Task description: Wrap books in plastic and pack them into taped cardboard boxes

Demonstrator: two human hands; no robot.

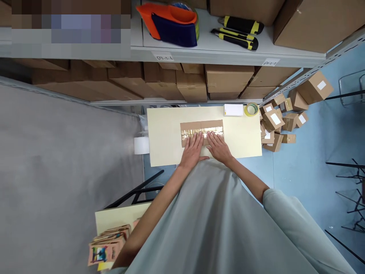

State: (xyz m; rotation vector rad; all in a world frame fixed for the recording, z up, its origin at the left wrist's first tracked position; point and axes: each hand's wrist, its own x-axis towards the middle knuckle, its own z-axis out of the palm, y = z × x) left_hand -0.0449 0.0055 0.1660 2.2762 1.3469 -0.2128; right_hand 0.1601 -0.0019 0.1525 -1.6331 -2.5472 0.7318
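Observation:
A flat brown cardboard box [202, 125] lies on the pale yellow table [164, 129], with shiny clear tape running along its top. My left hand [194, 147] rests palm down on the left half of the box, fingers stretched over the tape. On the right half, my right hand [219, 147] lies flat too, its fingertips on the tape. Neither hand grips anything. Toward the table's back right are a white label stack or small box [233, 110] and a yellow tape roll [246, 110].
Above the table, a shelf [171, 55] carries an orange and blue tape dispenser [175, 28] and several utility knives [239, 38]. Cardboard boxes [229, 79] fill the level below. More parcels [275, 118] are heaped at the right. A stack of booklets [107, 245] sits at lower left.

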